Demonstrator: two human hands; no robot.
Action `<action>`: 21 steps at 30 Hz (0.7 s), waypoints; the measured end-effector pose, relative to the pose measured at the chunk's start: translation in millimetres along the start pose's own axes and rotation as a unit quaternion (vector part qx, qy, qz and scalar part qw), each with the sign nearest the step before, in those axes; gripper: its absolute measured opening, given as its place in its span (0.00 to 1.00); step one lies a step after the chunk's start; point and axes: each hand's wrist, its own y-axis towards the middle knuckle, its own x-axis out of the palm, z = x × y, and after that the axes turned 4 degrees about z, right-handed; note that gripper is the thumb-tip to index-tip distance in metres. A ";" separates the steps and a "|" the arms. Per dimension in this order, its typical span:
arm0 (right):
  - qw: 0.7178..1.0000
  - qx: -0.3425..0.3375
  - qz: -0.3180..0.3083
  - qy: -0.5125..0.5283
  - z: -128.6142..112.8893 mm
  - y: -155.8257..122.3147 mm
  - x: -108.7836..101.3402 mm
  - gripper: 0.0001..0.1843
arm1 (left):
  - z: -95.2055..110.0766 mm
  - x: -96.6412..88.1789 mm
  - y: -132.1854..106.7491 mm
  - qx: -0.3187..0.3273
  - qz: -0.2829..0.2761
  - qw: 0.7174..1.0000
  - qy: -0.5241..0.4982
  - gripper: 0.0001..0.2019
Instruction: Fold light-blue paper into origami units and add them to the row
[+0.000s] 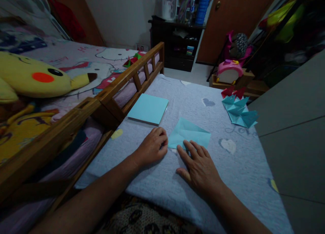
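A partly folded light-blue paper sheet lies on the pale blue bedcover. My left hand rests at the sheet's left corner with its fingers curled together, fingertips touching the paper's edge. My right hand lies flat with fingers stretched out, pressing the sheet's near edge. A stack of light-blue square paper sits just beyond my left hand.
Folded blue and red paper pieces lie at the cover's far right edge. A wooden bed rail runs along the left, with a yellow plush toy behind it. A grey surface borders the right. A dark shelf stands at the back.
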 end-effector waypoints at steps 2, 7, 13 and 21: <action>1.000 0.000 0.001 0.000 0.2 0.1 0.1 0.37 | 1.9 -0.4 -2.1 0.008 0.004 1.000 0.007 0.08; 1.000 -0.001 0.005 0.003 0.3 0.0 -0.3 0.37 | 15.2 -1.4 -9.8 0.071 -0.035 0.993 0.082 0.17; 1.000 -0.004 0.015 0.007 0.0 -0.5 0.2 0.36 | 18.3 -2.8 -23.9 0.105 -0.096 0.975 0.171 0.28; 1.000 -0.003 0.010 0.014 0.5 -0.3 0.2 0.36 | 3.9 -9.0 -47.1 0.096 -0.097 0.966 0.219 0.33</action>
